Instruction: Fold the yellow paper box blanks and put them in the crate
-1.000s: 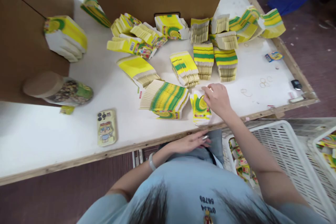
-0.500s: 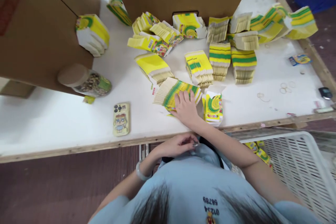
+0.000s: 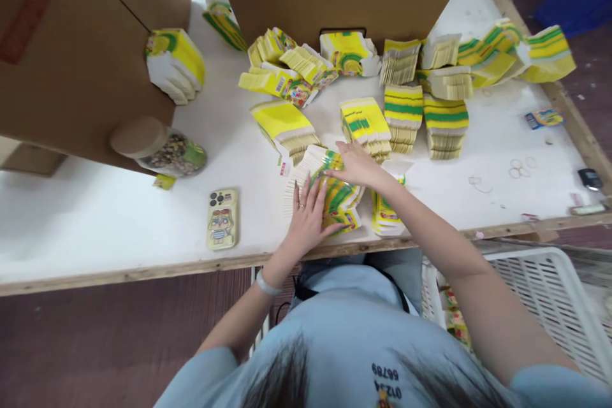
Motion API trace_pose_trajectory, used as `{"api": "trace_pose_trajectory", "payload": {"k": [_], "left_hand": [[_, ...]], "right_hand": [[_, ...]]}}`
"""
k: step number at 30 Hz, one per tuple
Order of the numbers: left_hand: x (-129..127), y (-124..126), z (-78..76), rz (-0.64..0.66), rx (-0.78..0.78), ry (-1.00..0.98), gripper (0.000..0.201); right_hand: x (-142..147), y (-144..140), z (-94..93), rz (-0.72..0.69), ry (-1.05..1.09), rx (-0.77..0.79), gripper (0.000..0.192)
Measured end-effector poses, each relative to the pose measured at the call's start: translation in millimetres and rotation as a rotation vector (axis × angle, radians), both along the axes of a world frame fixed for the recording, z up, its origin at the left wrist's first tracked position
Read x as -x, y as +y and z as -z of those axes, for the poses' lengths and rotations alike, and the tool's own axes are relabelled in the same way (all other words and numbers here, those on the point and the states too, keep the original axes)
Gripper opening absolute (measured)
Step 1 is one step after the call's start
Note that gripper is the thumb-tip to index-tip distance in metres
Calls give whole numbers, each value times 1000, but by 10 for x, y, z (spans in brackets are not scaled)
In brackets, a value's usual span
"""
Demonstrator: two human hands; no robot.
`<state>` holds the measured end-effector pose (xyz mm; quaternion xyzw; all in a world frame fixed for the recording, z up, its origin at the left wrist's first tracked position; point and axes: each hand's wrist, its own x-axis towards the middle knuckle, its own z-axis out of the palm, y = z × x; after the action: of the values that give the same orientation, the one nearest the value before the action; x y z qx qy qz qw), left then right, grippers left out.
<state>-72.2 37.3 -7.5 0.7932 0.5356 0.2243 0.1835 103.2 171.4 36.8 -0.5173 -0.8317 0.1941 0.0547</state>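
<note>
Left hand (image 3: 306, 222) now up from below worktop (image 3: 265, 223) edge, fingers spread over fanned carton stack (image 3: 342, 194) near that edge, not gripping. Right hand (image 3: 358, 164) on stack's far side, grip unclear. Stack now handled two-handed. Folded-carton bundles (image 3: 366, 118) behind.

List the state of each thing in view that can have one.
Front carton stack: fanned out
Left hand: spread on that stack
Right hand: touching that stack
Phone: lying back up
Jar: capped
Bracelet: being worn
White basket: holding packs
</note>
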Motion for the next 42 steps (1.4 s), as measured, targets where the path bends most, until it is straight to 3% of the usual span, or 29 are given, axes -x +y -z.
{"api": "trace_pose_trajectory", "payload": {"k": [4, 9, 17, 26, 34, 42], "left_hand": [[49, 2, 198, 20, -29, 216, 105], [154, -113, 169, 7, -107, 253, 105], [243, -148, 191, -63, -187, 295, 106], [257, -312, 161, -88, -188, 282, 87], [203, -411, 3, -86, -215, 278, 76], [144, -600, -112, -160, -202, 338, 61]], "right_hand": [[63, 24, -24, -84, -48, 141, 58], [107, -119, 31, -181, -5, 229, 51], [168, -36, -45, -377, -23, 379, 57], [361, -292, -222, -425, -141, 366, 56], [320, -293, -183, -553, -83, 438, 56], [289, -398, -256, -464, -108, 297, 59]]}}
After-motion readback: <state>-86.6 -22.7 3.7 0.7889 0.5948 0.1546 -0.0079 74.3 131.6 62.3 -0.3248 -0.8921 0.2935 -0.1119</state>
